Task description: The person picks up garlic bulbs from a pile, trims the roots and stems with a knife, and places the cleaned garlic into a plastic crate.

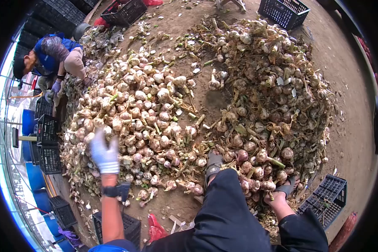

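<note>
My left hand [104, 154], in a white and lavender glove with a dark watch at the wrist, reaches over the left pile of garlic bulbs [134, 113]. Motion blurs it, but the thumb stands apart from the stretched fingers, and no held thing shows. The bulbs beneath it are pale, with stems cut short. To the right lies a second heap of garlic [281, 96], darker, with dry leaves and stalks. Several bulbs lie between my sandalled feet, near a bulb with a greenish stalk [264, 156]. My right hand is out of view.
A co-worker in a blue vest [50, 54] bends at the far left. Black crates stand at the top right [284, 14], lower right [325, 199], top left [124, 13] and along the left side [48, 132]. A red bag [156, 229] lies near my legs.
</note>
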Demonstrator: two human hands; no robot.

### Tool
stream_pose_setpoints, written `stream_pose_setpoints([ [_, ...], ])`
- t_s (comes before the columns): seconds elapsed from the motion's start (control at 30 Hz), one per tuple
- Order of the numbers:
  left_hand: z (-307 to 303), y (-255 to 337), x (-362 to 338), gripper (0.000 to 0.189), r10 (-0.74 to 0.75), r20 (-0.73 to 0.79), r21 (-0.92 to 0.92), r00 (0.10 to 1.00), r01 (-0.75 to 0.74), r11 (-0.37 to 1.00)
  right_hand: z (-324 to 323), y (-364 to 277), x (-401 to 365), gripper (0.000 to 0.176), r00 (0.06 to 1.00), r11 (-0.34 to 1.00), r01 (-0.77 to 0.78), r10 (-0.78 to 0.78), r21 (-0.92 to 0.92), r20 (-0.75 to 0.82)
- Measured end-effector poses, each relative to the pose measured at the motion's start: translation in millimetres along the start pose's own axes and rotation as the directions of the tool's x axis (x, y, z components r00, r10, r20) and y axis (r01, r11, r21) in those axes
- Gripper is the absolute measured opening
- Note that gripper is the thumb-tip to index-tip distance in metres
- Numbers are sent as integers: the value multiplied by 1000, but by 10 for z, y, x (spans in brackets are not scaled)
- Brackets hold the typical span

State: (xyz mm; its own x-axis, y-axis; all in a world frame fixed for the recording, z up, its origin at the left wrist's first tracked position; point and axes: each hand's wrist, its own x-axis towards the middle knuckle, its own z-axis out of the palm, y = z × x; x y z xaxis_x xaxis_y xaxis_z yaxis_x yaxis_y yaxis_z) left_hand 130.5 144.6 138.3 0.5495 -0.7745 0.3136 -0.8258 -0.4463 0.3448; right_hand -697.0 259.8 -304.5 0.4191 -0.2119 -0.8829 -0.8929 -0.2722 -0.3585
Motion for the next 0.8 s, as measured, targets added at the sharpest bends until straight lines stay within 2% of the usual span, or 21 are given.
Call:
stream_pose_setpoints([
  [0.03,270,62,-40,60,-58,210,-176,976,96,980,-286,-305,-210,40,997,993,-66,62,-93,-50],
  [0.1,813,494,-183,58,197,371,-214,907,-123,969,-933,-994,-681,30,972,941,-218,184,-259,-148],
  [0.13,1160,599,-239,58,373,393,-154,840,-340,928,-554,-341,-265,30,928,928,371,-369,-37,49],
  [0.17,1364,865,-220,57,305,587,-106,750,-302,947,-130,356,162,31,563,605,690,-794,398,230],
  [0.2,1706,850,-291,62,414,572,-89,708,-448,889,-493,-104,-122,31,676,726,589,-683,355,276],
  [0.3,2470,799,-463,62,593,586,-33,552,-714,699,-719,-439,-310,29,703,751,554,-653,359,282],
  [0.33,2534,824,-469,62,599,591,-42,541,-720,692,-723,-471,-330,29,697,745,553,-659,374,282],
  [0.4,2594,888,-447,56,498,744,-54,446,-702,710,-764,-516,-355,28,681,728,555,-676,402,283],
  [0.43,2548,886,-450,56,498,744,-55,446,-702,710,-790,-529,-369,27,673,721,556,-683,413,286],
  [0.5,2367,830,-437,50,525,704,-268,478,-506,820,-844,-552,-380,27,653,704,564,-700,432,290],
  [0.53,2279,821,-426,52,486,698,-302,526,-399,866,-867,-555,-371,26,641,694,570,-710,440,291],
  [0.57,2144,781,-452,58,387,742,-388,547,-120,914,-887,-563,-365,26,629,684,576,-720,447,293],
  [0.63,1659,887,-426,61,232,831,-378,506,207,902,-957,-563,-367,26,592,651,596,-752,470,291],
  [0.67,1404,944,-415,63,237,850,-439,470,386,812,-994,-562,-353,25,563,620,614,-778,488,281],
  [0.7,1481,736,-523,66,227,879,-457,420,603,654,-1030,-564,-337,25,511,568,642,-818,515,265],
  [0.73,1270,765,-558,68,205,904,-423,374,723,546,-1106,-635,-333,25,439,492,670,-866,556,238],
  [0.77,1054,812,-583,72,195,925,-378,325,823,424,-1221,-687,-333,25,329,377,697,-924,610,195],
  [0.8,1025,738,-657,73,246,890,-452,385,817,357,-831,-634,-275,15,806,856,392,-497,339,323],
])
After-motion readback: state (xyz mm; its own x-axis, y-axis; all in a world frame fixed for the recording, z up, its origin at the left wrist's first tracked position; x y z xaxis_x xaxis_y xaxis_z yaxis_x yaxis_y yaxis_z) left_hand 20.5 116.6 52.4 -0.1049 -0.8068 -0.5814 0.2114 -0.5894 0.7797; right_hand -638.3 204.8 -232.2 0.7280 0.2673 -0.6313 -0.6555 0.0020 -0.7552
